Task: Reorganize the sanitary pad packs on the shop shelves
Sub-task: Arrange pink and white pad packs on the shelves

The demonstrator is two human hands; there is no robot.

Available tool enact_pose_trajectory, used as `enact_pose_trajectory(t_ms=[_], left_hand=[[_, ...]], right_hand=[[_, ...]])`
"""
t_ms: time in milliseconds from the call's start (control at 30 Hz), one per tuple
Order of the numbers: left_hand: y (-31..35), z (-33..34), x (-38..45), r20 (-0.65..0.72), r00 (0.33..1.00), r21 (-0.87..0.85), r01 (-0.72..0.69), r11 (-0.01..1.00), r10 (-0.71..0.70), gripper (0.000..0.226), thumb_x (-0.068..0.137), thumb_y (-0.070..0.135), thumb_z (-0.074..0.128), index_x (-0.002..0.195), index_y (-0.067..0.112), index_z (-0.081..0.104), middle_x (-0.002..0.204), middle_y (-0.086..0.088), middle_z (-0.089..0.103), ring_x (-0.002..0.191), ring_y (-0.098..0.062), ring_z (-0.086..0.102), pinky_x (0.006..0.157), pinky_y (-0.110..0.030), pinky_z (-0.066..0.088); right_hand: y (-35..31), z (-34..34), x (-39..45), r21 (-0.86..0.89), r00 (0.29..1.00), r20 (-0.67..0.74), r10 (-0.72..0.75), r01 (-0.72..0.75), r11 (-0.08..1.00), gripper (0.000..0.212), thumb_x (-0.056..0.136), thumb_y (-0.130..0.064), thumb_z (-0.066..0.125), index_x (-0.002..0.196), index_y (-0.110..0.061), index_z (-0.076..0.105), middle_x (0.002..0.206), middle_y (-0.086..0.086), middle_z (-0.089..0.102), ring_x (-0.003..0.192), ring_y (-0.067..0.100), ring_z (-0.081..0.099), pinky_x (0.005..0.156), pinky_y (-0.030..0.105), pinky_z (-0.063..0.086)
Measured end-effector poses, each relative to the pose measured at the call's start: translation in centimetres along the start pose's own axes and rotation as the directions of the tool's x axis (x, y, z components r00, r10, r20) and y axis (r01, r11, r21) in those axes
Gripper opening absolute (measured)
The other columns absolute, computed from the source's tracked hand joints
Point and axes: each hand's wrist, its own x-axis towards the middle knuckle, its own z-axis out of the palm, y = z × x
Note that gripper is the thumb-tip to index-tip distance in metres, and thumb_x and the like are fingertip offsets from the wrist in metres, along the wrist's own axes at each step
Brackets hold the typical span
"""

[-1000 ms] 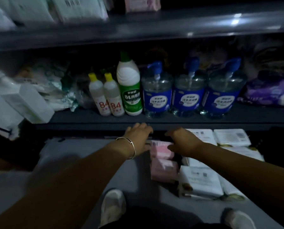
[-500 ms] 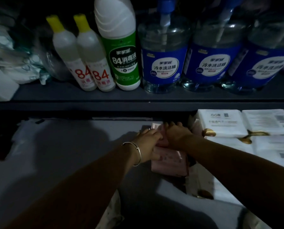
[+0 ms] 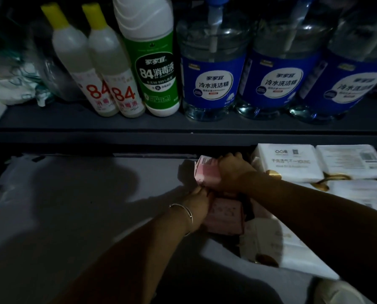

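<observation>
On the grey bottom shelf [image 3: 78, 207] lie small pink sanitary pad packs. My right hand [image 3: 233, 172] grips the upper pink pack [image 3: 206, 173] from its right side and has it tilted up, its barcode end showing. My left hand [image 3: 197, 201], with a silver bangle on the wrist, pinches the pack's lower left corner. A second pink pack [image 3: 226, 216] lies flat just below, partly under my left hand. White pad packs [image 3: 288, 163] lie in rows to the right.
One shelf up stand two yellow-capped 84 bottles [image 3: 100, 69], a green-labelled disinfectant bottle [image 3: 152, 58] and three blue-labelled detergent jugs [image 3: 214, 69]. Crumpled plastic-wrapped goods [image 3: 10, 73] sit at far left. My white shoe [image 3: 341, 292] shows at bottom right.
The view moved closer and lower onto the bottom shelf. Both hands closed in on the upper pink pack, and it now stands tilted up off the one below.
</observation>
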Motion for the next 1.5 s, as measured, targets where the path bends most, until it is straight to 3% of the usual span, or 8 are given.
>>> enact_pose_trajectory(t_ms=[167, 367, 500, 667, 900, 1067, 1333, 1500], left_hand=[[-0.6, -5.1, -2.2, 0.082, 0.997, -0.027, -0.015, 1.0, 0.017, 0.073, 0.075, 0.025, 0.074, 0.136, 0.012, 0.037, 0.135, -0.003, 0.039, 0.122, -0.02, 0.041, 0.092, -0.016, 0.031], [-1.1, -14.0, -8.9, 0.165, 0.985, -0.228, 0.093, 0.969, -0.056, 0.068, 0.069, 0.005, 0.077, 0.129, 0.013, 0.045, 0.123, -0.005, 0.056, 0.11, -0.021, 0.057, 0.075, -0.019, 0.052], [0.5, -20.0, -14.1, 0.121, 0.991, -0.296, 0.09, 0.951, -0.056, 0.067, 0.068, 0.005, 0.078, 0.127, 0.016, 0.049, 0.112, 0.003, 0.06, 0.105, -0.018, 0.059, 0.092, -0.034, 0.052], [3.2, -27.2, -19.2, 0.001, 1.0, -0.269, 0.024, 0.963, -0.025, 0.061, 0.068, 0.009, 0.08, 0.121, 0.023, 0.051, 0.112, 0.005, 0.06, 0.106, -0.016, 0.058, 0.086, -0.024, 0.05], [6.5, -36.1, -23.4, -0.09, 0.996, -0.217, -0.045, 0.975, 0.026, 0.059, 0.068, 0.01, 0.081, 0.117, 0.028, 0.052, 0.11, 0.006, 0.063, 0.105, -0.016, 0.061, 0.091, -0.032, 0.053], [7.2, -41.6, -24.5, -0.187, 0.982, -0.21, -0.072, 0.975, 0.032, 0.056, 0.069, 0.004, 0.079, 0.114, 0.025, 0.053, 0.103, 0.01, 0.062, 0.098, -0.011, 0.061, 0.072, -0.017, 0.053], [6.4, -50.1, -23.9, -0.317, 0.948, -0.141, -0.061, 0.988, 0.013, 0.057, 0.072, 0.013, 0.078, 0.123, 0.02, 0.052, 0.115, 0.005, 0.06, 0.106, -0.014, 0.058, 0.09, -0.028, 0.053], [5.2, -53.3, -21.5, -0.379, 0.925, -0.135, -0.042, 0.99, -0.012, 0.055, 0.074, 0.017, 0.077, 0.122, 0.023, 0.05, 0.102, 0.012, 0.058, 0.085, -0.005, 0.056, 0.051, -0.004, 0.042]], right_hand=[[-0.5, -3.4, -2.0, -0.029, 0.999, 0.011, -0.041, 0.042, 0.999, 0.069, 0.08, -0.053, 0.064, 0.129, -0.008, 0.045, 0.128, 0.013, 0.046, 0.121, 0.031, 0.039, 0.104, 0.035, 0.034], [-2.1, -9.9, -6.6, 0.094, 0.995, 0.038, -0.089, 0.085, 0.992, 0.053, 0.08, -0.042, 0.069, 0.119, -0.009, 0.056, 0.12, 0.008, 0.058, 0.113, 0.024, 0.051, 0.097, 0.031, 0.041], [-2.4, -16.0, -10.6, 0.29, 0.997, -0.021, -0.075, 0.078, 0.954, 0.052, 0.079, -0.028, 0.071, 0.124, -0.012, 0.052, 0.12, 0.007, 0.056, 0.105, 0.022, 0.055, 0.088, 0.031, 0.049], [-2.1, -24.5, -16.6, 0.317, 0.969, -0.212, -0.127, 0.191, 0.929, 0.041, 0.076, -0.024, 0.074, 0.112, -0.012, 0.058, 0.104, 0.002, 0.056, 0.092, 0.017, 0.053, 0.068, 0.021, 0.045], [-1.1, -34.5, -21.8, 0.437, 0.901, -0.419, -0.11, 0.306, 0.846, 0.037, 0.074, -0.018, 0.077, 0.108, -0.008, 0.064, 0.104, 0.008, 0.067, 0.097, 0.025, 0.064, 0.081, 0.036, 0.053], [-0.6, -40.3, -22.4, 0.448, 0.843, -0.53, -0.092, 0.37, 0.814, 0.044, 0.074, -0.018, 0.076, 0.116, -0.012, 0.062, 0.109, 0.004, 0.065, 0.1, 0.02, 0.062, 0.085, 0.03, 0.051], [-0.2, -47.9, -20.0, 0.473, 0.784, -0.62, -0.03, 0.405, 0.783, 0.052, 0.078, -0.016, 0.073, 0.125, -0.009, 0.053, 0.11, 0.004, 0.058, 0.099, 0.023, 0.061, 0.084, 0.036, 0.055], [0.2, -50.2, -17.7, 0.451, 0.749, -0.662, 0.011, 0.388, 0.804, 0.056, 0.077, -0.017, 0.074, 0.128, -0.009, 0.051, 0.114, 0.005, 0.059, 0.095, 0.02, 0.06, 0.079, 0.031, 0.053]])
